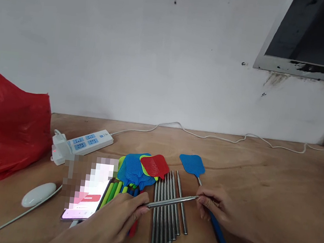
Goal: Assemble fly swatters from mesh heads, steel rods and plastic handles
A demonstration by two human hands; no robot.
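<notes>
A silver metal rod (170,203) is stretched between my hands, above the table. My left hand (124,211) grips its thicker end, fingers closed. At its thin tip, my right hand (212,205) pinches with thumb and fingers. Beneath the right hand lies an assembled fly swatter with a blue head (192,164) and a blue handle (220,237); the hand hides part of its shaft. Several similar metal rods (165,215) lie side by side below the held one. Loose swatter heads, among them a red one (155,165) and a blue one (136,167), overlap behind my left hand.
Green and yellow handles (111,193) lie beside a lit phone (91,203), partly blurred out. A white power strip (93,143), a white mouse-shaped object (38,194) and a red plastic bag (8,131) occupy the left. A thin cable (207,137) runs along the wall.
</notes>
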